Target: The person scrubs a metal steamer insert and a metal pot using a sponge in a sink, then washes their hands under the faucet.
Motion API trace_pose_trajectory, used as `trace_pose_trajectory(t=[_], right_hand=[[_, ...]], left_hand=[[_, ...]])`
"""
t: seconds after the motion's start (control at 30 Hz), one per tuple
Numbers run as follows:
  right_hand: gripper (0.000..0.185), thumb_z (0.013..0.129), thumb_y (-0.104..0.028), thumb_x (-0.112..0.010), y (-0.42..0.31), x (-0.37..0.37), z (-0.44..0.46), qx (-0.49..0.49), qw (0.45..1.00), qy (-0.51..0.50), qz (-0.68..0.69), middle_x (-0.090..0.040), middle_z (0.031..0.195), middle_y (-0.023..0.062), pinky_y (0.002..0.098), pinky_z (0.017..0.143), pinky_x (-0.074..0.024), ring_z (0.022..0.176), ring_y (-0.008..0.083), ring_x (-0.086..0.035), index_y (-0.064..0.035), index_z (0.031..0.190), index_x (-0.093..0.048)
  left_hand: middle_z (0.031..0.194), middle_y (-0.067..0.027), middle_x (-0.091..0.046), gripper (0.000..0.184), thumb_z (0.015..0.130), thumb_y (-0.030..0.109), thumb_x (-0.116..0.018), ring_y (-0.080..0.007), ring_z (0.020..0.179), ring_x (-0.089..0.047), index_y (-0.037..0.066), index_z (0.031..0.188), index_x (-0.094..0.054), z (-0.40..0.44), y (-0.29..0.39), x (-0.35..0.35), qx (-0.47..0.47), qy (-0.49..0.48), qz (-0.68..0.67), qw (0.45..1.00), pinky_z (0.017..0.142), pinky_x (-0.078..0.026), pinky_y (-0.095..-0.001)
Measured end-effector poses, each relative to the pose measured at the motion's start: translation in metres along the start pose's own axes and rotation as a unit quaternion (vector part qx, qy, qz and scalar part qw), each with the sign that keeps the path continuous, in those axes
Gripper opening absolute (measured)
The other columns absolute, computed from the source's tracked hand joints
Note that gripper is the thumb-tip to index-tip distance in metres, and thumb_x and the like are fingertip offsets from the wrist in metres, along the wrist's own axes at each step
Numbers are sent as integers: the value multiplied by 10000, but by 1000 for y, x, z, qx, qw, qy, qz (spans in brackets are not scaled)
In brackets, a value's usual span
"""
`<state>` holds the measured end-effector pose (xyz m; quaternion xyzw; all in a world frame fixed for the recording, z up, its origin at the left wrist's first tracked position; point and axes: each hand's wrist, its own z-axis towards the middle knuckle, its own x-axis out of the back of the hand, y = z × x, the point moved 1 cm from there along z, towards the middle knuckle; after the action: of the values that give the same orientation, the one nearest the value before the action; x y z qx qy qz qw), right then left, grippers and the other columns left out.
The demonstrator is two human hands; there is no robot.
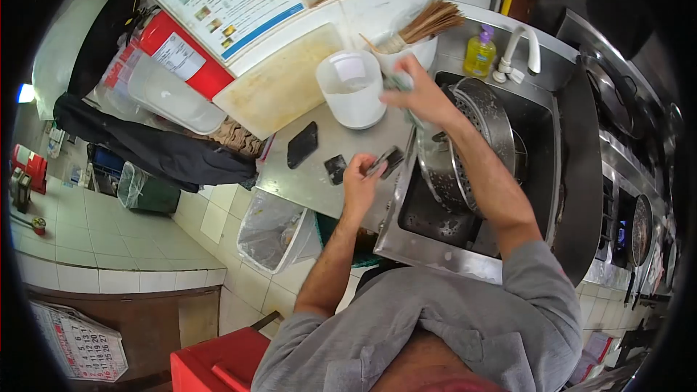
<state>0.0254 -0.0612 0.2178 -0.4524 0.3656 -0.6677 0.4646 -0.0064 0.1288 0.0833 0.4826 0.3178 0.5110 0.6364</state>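
My left hand (361, 178) is closed around a small dark flat piece (392, 162) above the steel counter (290, 185). Beside it on the counter lie a small black piece (335, 169) and a larger black slab (303, 145). My right hand (421, 94), raised by the sink's left edge, grips a greenish item (401, 81), partly hidden and blurred, which I cannot make out. Just left of that hand stands a white tub (351, 101). Under my right forearm, a perforated metal pot (488, 112) rests in the sink (435, 223).
Behind the sink are a soap bottle (479, 54), a white faucet (517, 51) and a stick brush (428, 23) in a white container. A stained board (287, 80) leans on the wall. Below the counter stands a lined bin (272, 232); the stove (617, 210) is at right.
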Motion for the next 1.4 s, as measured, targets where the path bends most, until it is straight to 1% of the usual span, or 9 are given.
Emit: trace_pose_trajectory(t=[0.1,0.23,0.43,0.5,0.87,1.03,1.07,1.1,1.4], right_hand=[[386,673,-141,-700,6,-38,81,184,969,24,-165,-534,836,101,331,738,-444,785,229,-537,-35,938,-440],[355,673,-170,-684,65,-76,158,107,942,-129,-290,-582,971,162,374,787,-437,941,310,-547,-24,950,-516],[486,754,-375,-599,141,-108,177,-58,670,-475,-567,-584,1126,130,394,836,-448,1055,259,-548,-90,1144,-550],[604,790,-404,-529,138,-108,176,-307,654,-520,-455,-408,1355,84,379,1004,-322,1234,231,-396,-149,1323,-406],[530,763,-245,-565,166,-97,159,-196,743,-525,-366,-541,1091,86,344,777,-449,898,208,-549,-108,1263,-450],[513,753,-161,-571,116,-73,151,-101,933,-290,-190,-562,1034,94,324,716,-493,805,193,-589,-85,1245,-452],[510,761,-122,-549,87,-66,144,-151,963,-224,20,-543,1078,103,329,735,-500,840,203,-587,-72,1253,-427],[508,768,-83,-526,66,-52,131,-187,945,-143,228,-525,1123,112,334,754,-506,875,212,-585,-60,1260,-401],[650,787,-277,-634,42,45,-98,-96,906,102,399,-492,1182,107,394,752,-518,984,240,-560,-87,1316,-309]], left_hand=[[757,10,-549,138,775,69,-675,-70,662,-494,52,841,-555,-29,-34,39,144,74,-89,983,600,-393,-199],[686,42,-546,125,785,125,-679,-50,583,-487,84,804,-563,-56,-28,81,284,121,-133,942,553,-379,-190],[709,17,-555,322,767,178,-702,-38,554,-438,-12,1002,-592,-77,-51,121,327,184,-107,921,490,-359,-182],[716,15,-555,367,769,185,-701,-41,557,-440,-22,1048,-583,-78,-50,126,332,183,-124,917,495,-369,-186],[818,-2,-590,262,775,70,-614,-68,697,-521,-24,1017,-571,-23,-49,109,293,130,-174,931,634,-415,-213],[806,5,-589,149,771,71,-615,-70,695,-529,37,913,-583,13,-30,84,322,107,-237,910,627,-414,-214],[804,4,-591,122,768,69,-616,-70,694,-531,59,885,-582,18,-27,78,333,102,-271,898,620,-414,-215],[802,14,-593,108,763,83,-629,-70,699,-535,91,858,-578,22,-26,71,338,92,-283,893,616,-408,-212],[744,54,-531,176,751,116,-668,-45,693,-476,80,899,-579,43,37,-30,278,13,-272,921,625,-353,-197]])
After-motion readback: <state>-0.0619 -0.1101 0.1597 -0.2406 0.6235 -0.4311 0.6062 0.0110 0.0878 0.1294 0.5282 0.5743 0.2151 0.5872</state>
